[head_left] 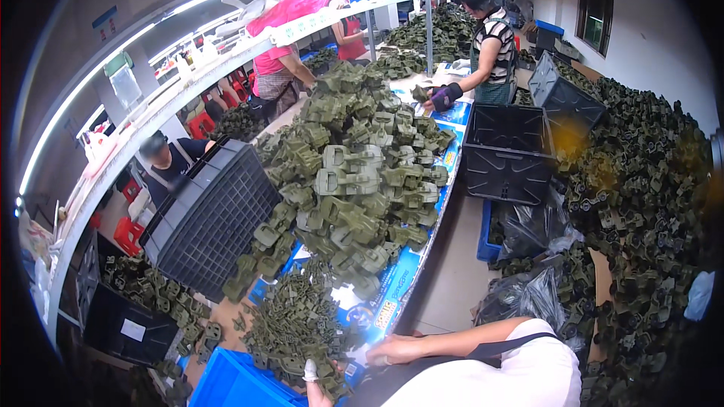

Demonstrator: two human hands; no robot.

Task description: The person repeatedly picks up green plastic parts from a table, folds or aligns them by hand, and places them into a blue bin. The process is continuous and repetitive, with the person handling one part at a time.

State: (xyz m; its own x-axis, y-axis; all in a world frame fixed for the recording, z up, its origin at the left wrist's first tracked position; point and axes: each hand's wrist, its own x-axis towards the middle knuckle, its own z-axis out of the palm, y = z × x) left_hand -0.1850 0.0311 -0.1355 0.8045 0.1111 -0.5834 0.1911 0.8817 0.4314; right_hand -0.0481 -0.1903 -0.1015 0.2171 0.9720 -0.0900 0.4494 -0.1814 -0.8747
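Note:
My left hand (311, 374), with white covering on a fingertip, is at the bottom beside the blue bin, closed against an olive-green plastic part (329, 381). My right hand (394, 350) hovers low over the table's blue printed covering, to the right of the small parts. Its fingers are bent and blurred; whether anything is in them cannot be made out. Between the hands and the big heap lies a pile of small green plastic pieces (290, 320). Beyond it rises a tall heap of larger green toy-vehicle bodies (354, 173).
A blue bin (234, 380) stands at the lower left, a tilted black crate (215, 222) above it. Black crates (509, 154) stand right of the table. Green parts (633, 218) heap along the right wall, near plastic bags (520, 298). A co-worker (490, 45) stands at the far right.

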